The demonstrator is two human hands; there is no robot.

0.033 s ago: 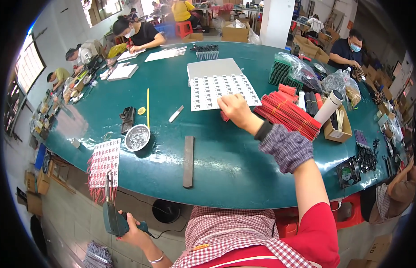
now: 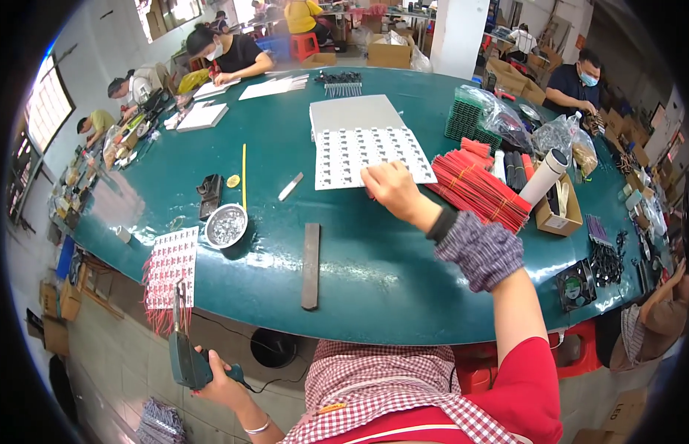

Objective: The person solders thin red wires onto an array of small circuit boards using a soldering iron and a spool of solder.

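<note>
On the table [image 2: 404, 296], panel [image 2: 365, 158] looks light, stiff; my right hand [image 2: 396, 192] wisely pinches its edge, left hand [image 2: 223, 388] grips soldering gun [image 2: 187, 364].

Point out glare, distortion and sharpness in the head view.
Head view: white glare streaks the green table right of the dark bar; head view: the left window is washed out and tilted by the fisheye, with black corners; head view: the right hand and white sheet look fairly sharp.
</note>
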